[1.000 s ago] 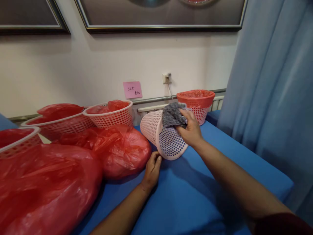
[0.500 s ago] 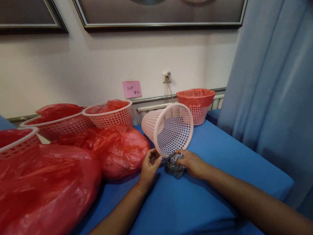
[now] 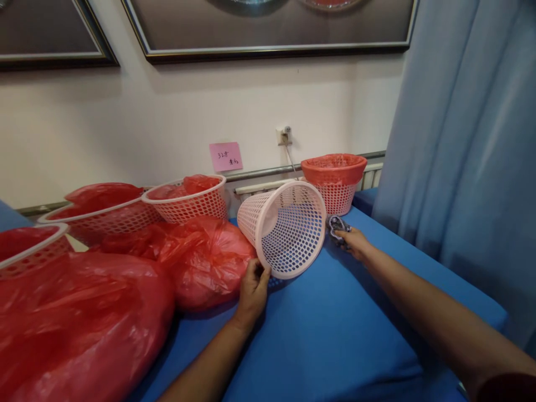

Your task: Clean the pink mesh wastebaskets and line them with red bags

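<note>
A pale pink perforated plastic basket (image 3: pixel 263 215) lies tipped on its side on the blue-covered table (image 3: pixel 330 318), its round mouth facing me. My left hand (image 3: pixel 253 287) pinches the lower left of its rim between thumb and fingers. To the right of the mouth, my right hand (image 3: pixel 355 241) grips a crumpled dark grey patterned cloth (image 3: pixel 337 228), held beside the basket's outer wall. Whether the cloth touches the basket I cannot tell.
Bulging red plastic bags (image 3: pixel 209 259) lie to the left. Behind them stand baskets (image 3: pixel 188 204) lined with red bags. Another red-lined basket (image 3: pixel 339 198) stands at the back right, near a blue curtain (image 3: pixel 452 139). A pink note (image 3: pixel 226 156) and a socket (image 3: pixel 285 135) are on the wall.
My right hand has carried the cloth from the rim's bottom up and right to the basket's outer right side. The basket has shifted slightly left, and my left hand has closed on its rim.
</note>
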The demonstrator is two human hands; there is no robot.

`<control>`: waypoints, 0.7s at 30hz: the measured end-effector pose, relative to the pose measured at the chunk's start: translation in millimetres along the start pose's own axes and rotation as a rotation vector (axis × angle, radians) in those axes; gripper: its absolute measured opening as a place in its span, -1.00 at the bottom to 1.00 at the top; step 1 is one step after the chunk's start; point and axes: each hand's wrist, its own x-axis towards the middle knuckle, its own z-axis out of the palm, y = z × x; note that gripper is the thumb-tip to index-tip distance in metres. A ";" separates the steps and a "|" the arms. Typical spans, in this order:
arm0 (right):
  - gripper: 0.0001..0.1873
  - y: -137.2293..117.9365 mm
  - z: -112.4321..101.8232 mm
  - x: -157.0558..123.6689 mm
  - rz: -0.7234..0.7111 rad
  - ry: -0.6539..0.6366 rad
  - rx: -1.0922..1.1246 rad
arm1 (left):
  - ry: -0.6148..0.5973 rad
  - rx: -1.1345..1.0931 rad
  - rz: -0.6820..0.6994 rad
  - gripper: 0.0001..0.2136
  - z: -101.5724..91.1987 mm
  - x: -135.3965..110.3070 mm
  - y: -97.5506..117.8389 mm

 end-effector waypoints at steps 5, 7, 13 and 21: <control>-0.70 -63.8 8.8 25.2 -0.054 0.051 0.094 | -0.043 0.146 0.047 -0.84 -2.9 -0.9 1.1; -0.63 -96.3 10.0 32.5 -0.140 0.054 0.116 | -0.055 0.156 0.051 -0.86 -3.0 -0.2 2.2; -0.46 -160.3 40.5 -8.6 -0.809 -0.006 -0.220 | -0.055 0.142 0.049 -0.85 -3.1 0.7 1.9; -0.55 -93.6 68.2 -115.2 -1.240 -0.566 -0.531 | -0.112 -0.174 -0.152 -0.70 -10.3 3.0 -3.5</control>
